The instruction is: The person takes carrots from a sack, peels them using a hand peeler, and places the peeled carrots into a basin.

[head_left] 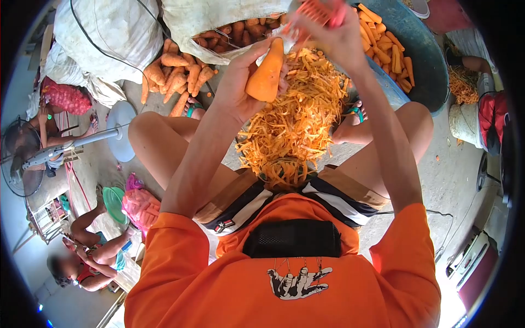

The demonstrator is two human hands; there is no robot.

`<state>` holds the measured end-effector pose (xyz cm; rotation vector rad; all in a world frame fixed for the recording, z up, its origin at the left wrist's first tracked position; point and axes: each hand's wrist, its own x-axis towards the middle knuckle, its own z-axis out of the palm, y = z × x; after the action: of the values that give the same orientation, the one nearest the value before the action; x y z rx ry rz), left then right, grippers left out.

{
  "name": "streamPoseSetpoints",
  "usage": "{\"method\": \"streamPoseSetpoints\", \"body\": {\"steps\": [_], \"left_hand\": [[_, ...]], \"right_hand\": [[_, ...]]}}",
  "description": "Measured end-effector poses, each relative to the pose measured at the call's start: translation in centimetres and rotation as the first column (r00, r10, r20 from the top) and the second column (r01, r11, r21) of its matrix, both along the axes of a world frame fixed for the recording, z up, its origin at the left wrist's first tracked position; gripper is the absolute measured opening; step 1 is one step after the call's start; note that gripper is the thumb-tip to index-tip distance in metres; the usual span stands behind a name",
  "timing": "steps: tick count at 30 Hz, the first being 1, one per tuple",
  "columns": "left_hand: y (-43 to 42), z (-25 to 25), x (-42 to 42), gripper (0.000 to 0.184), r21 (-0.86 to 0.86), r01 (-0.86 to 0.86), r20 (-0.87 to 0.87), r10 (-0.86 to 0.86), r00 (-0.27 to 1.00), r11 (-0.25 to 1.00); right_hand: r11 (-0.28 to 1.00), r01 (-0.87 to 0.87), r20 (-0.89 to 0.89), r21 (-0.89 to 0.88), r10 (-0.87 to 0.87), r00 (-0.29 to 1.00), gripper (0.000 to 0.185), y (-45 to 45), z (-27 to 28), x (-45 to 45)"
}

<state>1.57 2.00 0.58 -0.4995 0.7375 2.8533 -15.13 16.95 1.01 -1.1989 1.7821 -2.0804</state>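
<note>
Tapered orange carrot (266, 76) points forward, gripped in our left hand (240, 76), beside the red plastic peeler (316, 13) our right hand (340, 42) grasps.

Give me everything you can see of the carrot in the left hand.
The carrot is stout and tapered, bright orange, with a smooth surface that looks largely peeled. It appears whole. Its broad end points toward the wearer's body, its narrow end away. The left hand grips it from the sides, above the peelings pile. Its underside is hidden.
</note>
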Motion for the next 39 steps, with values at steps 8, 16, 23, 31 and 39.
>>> {"method": "streamPoseSetpoints", "body": {"steps": [8, 16, 23, 31, 39], "left_hand": [[0.1, 0.3, 0.4, 0.032, 0.005, -0.052, 0.041, 0.051, 0.998, 0.999], [0.0, 0.1, 0.9, 0.03, -0.138, -0.077, 0.051, 0.085, 0.995, 0.987], [-0.1, -0.5, 0.2, 0.035, -0.081, -0.029, -0.038, 0.026, 0.999, 0.996], [-0.1, -0.2, 0.4, 0.033, -0.122, -0.018, -0.049, 0.012, 0.999, 0.992], [-0.1, -0.3, 0.0, 0.032, -0.051, -0.01, -0.067, 0.007, 0.998, 0.999]], "right_hand": [[1.0, 0.016, -0.033, -0.014, -0.016, 0.999, 0.009, 0.2, 1.1, -1.4], [0.997, -0.062, -0.087, 0.041, 0.065, 0.994, 0.022, -0.1, -0.5, 1.3], [0.999, 0.003, -0.328, 0.047, 0.013, 0.945, 0.03, -0.1, 1.4, 3.5], [0.997, 0.021, -0.097, 0.071, -0.014, 0.995, 0.008, 0.4, 1.3, -1.6], [0.999, 0.022, -0.231, 0.038, -0.013, 0.973, 0.026, -0.4, -1.1, 0.0]]}}
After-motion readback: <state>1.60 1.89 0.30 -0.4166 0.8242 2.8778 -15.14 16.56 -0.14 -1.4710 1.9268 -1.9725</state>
